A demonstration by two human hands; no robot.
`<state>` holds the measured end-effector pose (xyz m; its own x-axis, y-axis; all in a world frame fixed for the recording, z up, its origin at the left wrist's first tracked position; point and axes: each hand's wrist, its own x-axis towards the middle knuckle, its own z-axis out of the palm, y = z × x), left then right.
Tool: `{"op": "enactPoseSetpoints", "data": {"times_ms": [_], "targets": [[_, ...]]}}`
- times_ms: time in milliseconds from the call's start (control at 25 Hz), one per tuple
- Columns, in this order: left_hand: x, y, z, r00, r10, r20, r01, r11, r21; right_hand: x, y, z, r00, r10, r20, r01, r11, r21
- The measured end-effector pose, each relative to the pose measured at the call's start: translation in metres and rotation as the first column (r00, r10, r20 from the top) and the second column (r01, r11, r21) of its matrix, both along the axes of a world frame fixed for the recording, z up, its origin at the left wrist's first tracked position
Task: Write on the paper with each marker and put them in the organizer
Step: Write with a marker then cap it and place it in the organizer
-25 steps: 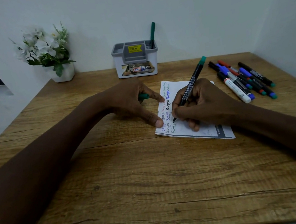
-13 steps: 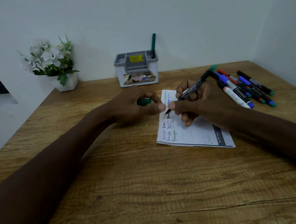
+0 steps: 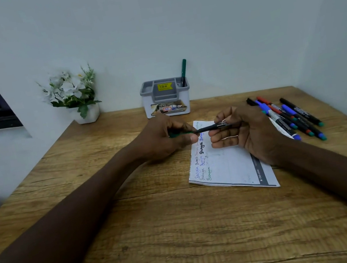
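Far left: white pot of white flowers (image 3: 87,115) at the back corner of the wooden bench (image 3: 161,235), against the wall. Grey-white organizer (image 3: 166,100) at back centre, and one green marker (image 3: 183,70) stands upright in its right rear compartment.

Left hand (image 3: 164,139) is held over the bench just left of the paper, thumb and fingers pinching a green cap (image 3: 179,133). Right hand (image 3: 243,131) is curled round a black-barrelled marker (image 3: 217,126), held nearly level above the far end of the paper, tip pointing left at the cap. Tip and cap look to be touching, possibly tip already inside; too blurred to say.

Paper (image 3: 230,167) lies flat on the bench under and in front of both hands, with handwritten words in several colours along its left edge.

Right: loose markers (image 3: 290,117) lie side by side on the bench beyond the right hand, with blue, red and green caps. The nearest ones are partly hidden by that hand.
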<state>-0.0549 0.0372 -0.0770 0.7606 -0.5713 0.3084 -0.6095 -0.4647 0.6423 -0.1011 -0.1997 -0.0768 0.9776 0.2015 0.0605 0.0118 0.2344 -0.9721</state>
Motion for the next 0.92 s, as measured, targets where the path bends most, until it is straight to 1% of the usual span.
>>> {"op": "enactPoseSetpoints", "data": {"times_ms": [120,200,280,320,440,560,640,680,720,760,800,840,880,920], "targets": [[0.001,-0.001,0.000,1.000,-0.023,0.015,0.023,0.999,-0.024,0.000,-0.001,-0.002,0.999,0.035,0.033,-0.034,0.999,-0.021],[0.000,-0.003,-0.001,0.999,-0.015,0.034,0.016,0.999,-0.030,-0.002,-0.003,-0.003,0.996,0.031,0.078,-0.020,0.991,-0.134],[-0.002,-0.006,-0.002,0.999,0.008,0.042,-0.007,0.999,-0.045,-0.002,-0.004,-0.004,0.988,-0.009,0.156,0.050,0.964,-0.263],[-0.003,-0.007,-0.002,0.999,0.029,0.043,-0.026,0.997,-0.067,-0.001,-0.004,-0.004,0.981,-0.016,0.192,0.074,0.953,-0.295],[-0.006,-0.013,-0.004,0.993,0.086,0.082,-0.075,0.988,-0.132,0.004,-0.005,-0.005,0.974,-0.011,0.227,0.087,0.942,-0.326],[-0.009,-0.018,-0.006,0.981,0.132,0.139,-0.117,0.987,-0.112,0.006,-0.001,-0.009,0.961,0.019,0.277,0.096,0.913,-0.397],[-0.010,-0.019,-0.005,0.979,0.142,0.145,-0.126,0.985,-0.115,0.007,-0.002,-0.008,0.946,0.051,0.320,0.103,0.888,-0.447],[-0.010,-0.020,-0.005,0.979,0.141,0.148,-0.122,0.984,-0.128,0.009,-0.003,-0.005,0.927,0.071,0.368,0.138,0.848,-0.511],[-0.010,-0.020,-0.003,0.979,0.137,0.150,-0.114,0.982,-0.147,0.012,-0.006,-0.002,0.888,0.103,0.447,0.213,0.771,-0.601],[-0.011,-0.021,-0.001,0.979,0.139,0.150,-0.113,0.979,-0.169,0.016,-0.007,0.001,0.829,0.162,0.535,0.314,0.657,-0.686],[-0.010,-0.020,0.001,0.976,0.157,0.152,-0.126,0.973,-0.193,0.019,-0.007,0.003,0.764,0.245,0.596,0.414,0.523,-0.745],[-0.009,-0.018,0.002,0.969,0.191,0.159,-0.153,0.963,-0.221,0.021,-0.004,0.003,0.716,0.324,0.618,0.490,0.398,-0.776],[-0.007,-0.014,0.003,0.960,0.231,0.158,-0.187,0.949,-0.253,0.022,-0.002,0.002,0.693,0.371,0.618,0.539,0.302,-0.786],[-0.005,-0.009,0.002,0.952,0.271,0.144,-0.221,0.931,-0.290,0.024,0.000,0.002,0.682,0.384,0.623,0.574,0.248,-0.780]]}}
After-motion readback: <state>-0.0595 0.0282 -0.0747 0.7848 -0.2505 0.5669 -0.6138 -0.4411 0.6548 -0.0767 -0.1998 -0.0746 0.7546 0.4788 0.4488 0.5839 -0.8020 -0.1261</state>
